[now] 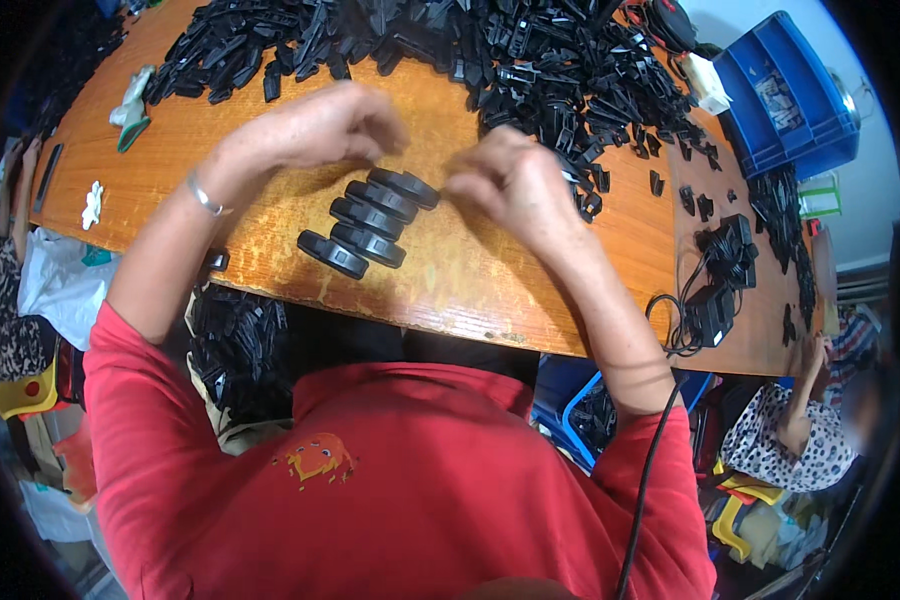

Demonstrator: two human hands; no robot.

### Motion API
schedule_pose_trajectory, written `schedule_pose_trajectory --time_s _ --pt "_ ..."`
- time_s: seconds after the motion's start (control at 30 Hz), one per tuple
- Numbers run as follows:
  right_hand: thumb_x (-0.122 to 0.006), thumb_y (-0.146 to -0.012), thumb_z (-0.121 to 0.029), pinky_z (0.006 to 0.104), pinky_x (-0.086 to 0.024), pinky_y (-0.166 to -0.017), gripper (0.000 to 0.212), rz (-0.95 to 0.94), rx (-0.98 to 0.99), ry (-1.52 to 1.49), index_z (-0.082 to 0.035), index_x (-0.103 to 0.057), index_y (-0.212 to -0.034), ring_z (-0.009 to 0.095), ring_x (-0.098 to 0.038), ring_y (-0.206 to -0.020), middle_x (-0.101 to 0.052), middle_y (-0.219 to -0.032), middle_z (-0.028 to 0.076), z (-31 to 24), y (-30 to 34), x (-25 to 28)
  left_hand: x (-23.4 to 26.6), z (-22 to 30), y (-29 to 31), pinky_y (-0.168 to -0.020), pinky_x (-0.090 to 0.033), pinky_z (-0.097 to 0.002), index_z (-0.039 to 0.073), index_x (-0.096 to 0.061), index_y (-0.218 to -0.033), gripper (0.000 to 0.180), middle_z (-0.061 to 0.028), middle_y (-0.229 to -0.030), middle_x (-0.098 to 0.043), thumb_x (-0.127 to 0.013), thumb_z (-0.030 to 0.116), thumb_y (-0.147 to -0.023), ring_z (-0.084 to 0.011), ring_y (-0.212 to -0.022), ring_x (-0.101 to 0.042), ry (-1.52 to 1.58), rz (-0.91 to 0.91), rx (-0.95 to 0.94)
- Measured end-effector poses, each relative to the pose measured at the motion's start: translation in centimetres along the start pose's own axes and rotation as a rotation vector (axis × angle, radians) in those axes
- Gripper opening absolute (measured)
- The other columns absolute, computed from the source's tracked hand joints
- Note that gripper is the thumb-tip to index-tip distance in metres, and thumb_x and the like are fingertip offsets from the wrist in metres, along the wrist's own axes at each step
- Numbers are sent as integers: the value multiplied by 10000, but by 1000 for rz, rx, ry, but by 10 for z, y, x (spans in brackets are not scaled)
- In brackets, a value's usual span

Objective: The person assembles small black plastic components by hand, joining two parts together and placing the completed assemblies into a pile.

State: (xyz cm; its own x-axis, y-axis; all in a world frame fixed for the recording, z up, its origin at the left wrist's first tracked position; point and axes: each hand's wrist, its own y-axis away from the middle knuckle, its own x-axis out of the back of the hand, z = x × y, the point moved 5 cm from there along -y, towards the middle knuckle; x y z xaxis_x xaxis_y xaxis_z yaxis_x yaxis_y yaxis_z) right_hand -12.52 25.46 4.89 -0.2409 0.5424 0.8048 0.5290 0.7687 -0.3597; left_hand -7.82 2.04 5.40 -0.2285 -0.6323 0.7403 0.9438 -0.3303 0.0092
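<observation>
Several rounded black plastic parts [370, 218] lie on the wooden table in a slanting row, overlapping one another. Above the far end of this row is my left hand [355, 122], its fingers curled and smeared by motion, so its grip is unclear. My right hand [510, 178] hovers just right of the row with fingers bent in and the thumb toward them; anything between them is too blurred to make out. Beyond both hands spreads a large heap of black plastic pieces [420, 40], some reaching close to my right hand.
A blue bin [785, 100] stands at the far right. Black adapters with cables [715, 290] lie on the table's right side. A glove [133, 105] and a white scrap [92, 205] lie at left. Other people sit at both sides. A cable [645, 500] runs along my right arm.
</observation>
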Motion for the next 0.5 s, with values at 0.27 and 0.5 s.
schedule_pose_trajectory --time_s 0.27,0.5 --pt "-850 -881 -149 491 -610 -801 323 125 -202 349 -79 -783 -1188 411 -744 -928 -691 -1165 164 26 -18 4 14 -28 -78 -1027 -557 -436 40 -750 -1223 308 -105 -1219 -678 -786 70 -918 -333 -1185 -647 -639 644 -153" --pt "-820 -857 -78 488 -626 -751 319 149 -135 327 -61 -757 -1170 428 -749 -832 -660 -1100 223 32 -10 8 13 -39 -89 -988 -557 -454 48 -745 -1159 259 -111 -1148 -679 -798 108 -912 -334 -1138 -657 -738 598 -113"
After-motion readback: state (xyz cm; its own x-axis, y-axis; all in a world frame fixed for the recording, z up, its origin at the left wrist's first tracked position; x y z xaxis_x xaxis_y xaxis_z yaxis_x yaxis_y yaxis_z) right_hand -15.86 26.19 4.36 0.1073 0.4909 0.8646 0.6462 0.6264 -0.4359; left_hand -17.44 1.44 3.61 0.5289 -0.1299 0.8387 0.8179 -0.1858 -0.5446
